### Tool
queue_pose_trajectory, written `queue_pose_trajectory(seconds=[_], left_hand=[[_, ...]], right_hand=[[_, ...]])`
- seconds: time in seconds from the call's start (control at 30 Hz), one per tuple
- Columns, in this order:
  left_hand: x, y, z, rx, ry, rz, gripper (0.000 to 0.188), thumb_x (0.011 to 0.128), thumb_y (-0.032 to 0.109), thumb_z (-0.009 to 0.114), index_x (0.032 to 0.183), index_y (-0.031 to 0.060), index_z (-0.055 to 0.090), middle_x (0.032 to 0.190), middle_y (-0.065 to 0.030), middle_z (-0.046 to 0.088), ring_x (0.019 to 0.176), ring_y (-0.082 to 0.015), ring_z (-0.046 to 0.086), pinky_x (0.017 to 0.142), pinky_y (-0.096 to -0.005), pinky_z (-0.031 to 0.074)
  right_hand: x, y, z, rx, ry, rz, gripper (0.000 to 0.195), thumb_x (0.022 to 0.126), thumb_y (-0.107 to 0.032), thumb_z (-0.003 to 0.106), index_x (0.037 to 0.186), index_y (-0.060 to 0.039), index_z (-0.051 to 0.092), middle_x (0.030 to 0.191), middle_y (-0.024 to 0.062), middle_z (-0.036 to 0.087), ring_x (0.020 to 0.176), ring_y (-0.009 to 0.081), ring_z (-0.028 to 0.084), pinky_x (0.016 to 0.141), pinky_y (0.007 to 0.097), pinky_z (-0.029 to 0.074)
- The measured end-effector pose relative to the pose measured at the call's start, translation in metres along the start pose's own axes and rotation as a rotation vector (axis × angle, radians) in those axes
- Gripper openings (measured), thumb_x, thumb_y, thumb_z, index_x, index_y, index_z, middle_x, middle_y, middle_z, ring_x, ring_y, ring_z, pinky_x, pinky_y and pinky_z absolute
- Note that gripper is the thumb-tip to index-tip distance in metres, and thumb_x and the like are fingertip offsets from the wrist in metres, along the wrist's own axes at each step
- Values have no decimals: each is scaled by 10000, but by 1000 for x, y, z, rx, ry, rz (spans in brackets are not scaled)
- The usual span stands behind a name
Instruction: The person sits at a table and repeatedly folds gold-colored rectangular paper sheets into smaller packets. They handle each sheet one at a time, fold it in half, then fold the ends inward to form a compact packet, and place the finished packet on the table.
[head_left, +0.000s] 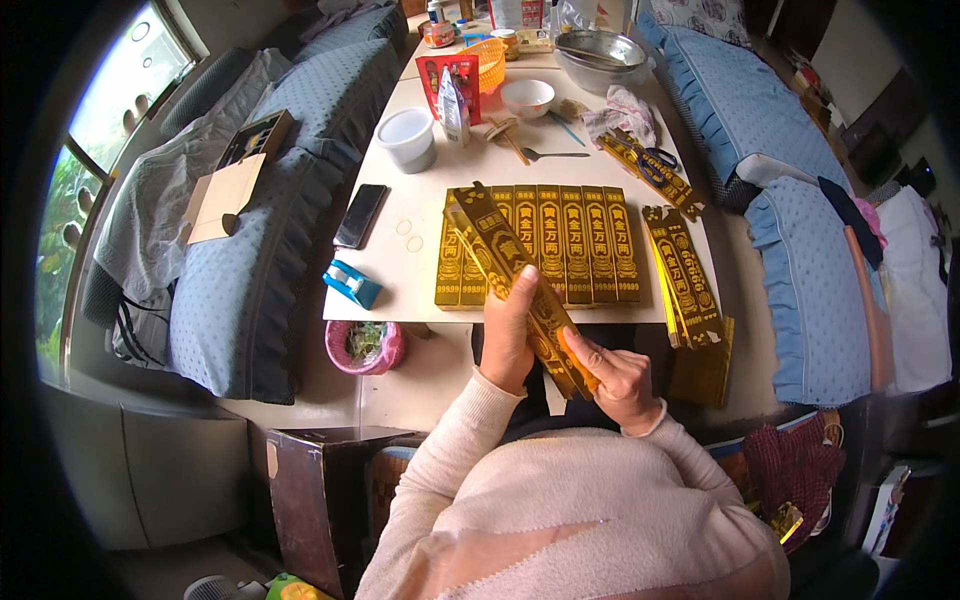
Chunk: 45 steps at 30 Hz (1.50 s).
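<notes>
Both my hands hold a long gold-printed paper box (521, 281) at a slant above the near edge of the table. Around its middle is my left hand (512, 322), thumb on top. My right hand (615, 371) grips the lower end, where the flaps look open. Behind it, several finished-looking gold boxes (575, 244) stand side by side in a row on the table. To the right lies a stack of flat gold printed sheets (686, 281), partly over the table edge. Farther back, scissors (660, 159) rest on more gold sheets (626, 154).
On the white table (409, 292) are a blue tape dispenser (352, 284), a black phone (361, 216), rubber bands (414, 243), a lidded plastic tub (406, 140), a fork (555, 154) and a bowl (528, 99). Below the left edge stands a pink bin (364, 347). Blue-covered sofas (225, 322) flank the table.
</notes>
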<state>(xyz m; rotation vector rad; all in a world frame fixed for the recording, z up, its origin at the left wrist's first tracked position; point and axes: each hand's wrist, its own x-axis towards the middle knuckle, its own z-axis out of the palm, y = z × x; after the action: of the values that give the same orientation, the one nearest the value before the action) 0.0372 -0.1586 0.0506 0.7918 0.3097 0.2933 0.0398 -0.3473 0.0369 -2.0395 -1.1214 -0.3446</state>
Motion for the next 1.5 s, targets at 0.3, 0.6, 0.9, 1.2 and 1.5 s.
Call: queue_pose_trajectory(seconds=[0.3, 0.6, 0.9, 1.2, 1.5], left_hand=[[-11, 8, -7, 931, -279, 307, 657, 788, 374, 929, 1220, -18, 626, 1047, -102, 734, 928, -184, 676, 858, -327, 544], [-26, 14, -3, 695, -281, 23, 429, 900, 324, 849, 1106, -27, 716, 910, -28, 745, 797, -84, 649, 745, -264, 536], [-48, -6, -41, 828, -378, -278, 327, 929, 220, 823, 1085, -55, 742, 923, -13, 747, 791, -71, 648, 733, -253, 545], [-42, 33, -82, 631, -604, -284, 768, 817, 253, 917, 1431, -1, 532, 1276, -51, 656, 1164, -171, 598, 1061, -336, 459], [-39, 43, -72, 477, -640, -366, 617, 808, 195, 900, 1322, 47, 593, 1081, -45, 697, 1023, -157, 641, 957, -323, 507]], right_hand=[[51, 37, -20, 1038, -81, 361, 633, 1035, -210, 672, 1543, 26, 376, 1461, 141, 558, 1380, 214, 521, 1163, 353, 401], [88, 25, 3, 1155, 16, 558, 381, 928, -217, 819, 1234, -16, 713, 1137, 24, 747, 982, 93, 666, 902, 264, 535], [110, 28, -25, 1165, 397, 483, 349, 955, -225, 791, 1227, -20, 712, 1109, 11, 745, 945, 92, 666, 877, 257, 536], [74, -12, 46, 1250, 146, 509, 424, 995, -356, 732, 1243, -16, 671, 1121, 9, 717, 1003, 79, 635, 926, 259, 510], [87, -9, 11, 46, 311, -194, 462, 997, -365, 680, 1365, -88, 642, 1431, 111, 579, 1304, 294, 550, 1097, 401, 435]])
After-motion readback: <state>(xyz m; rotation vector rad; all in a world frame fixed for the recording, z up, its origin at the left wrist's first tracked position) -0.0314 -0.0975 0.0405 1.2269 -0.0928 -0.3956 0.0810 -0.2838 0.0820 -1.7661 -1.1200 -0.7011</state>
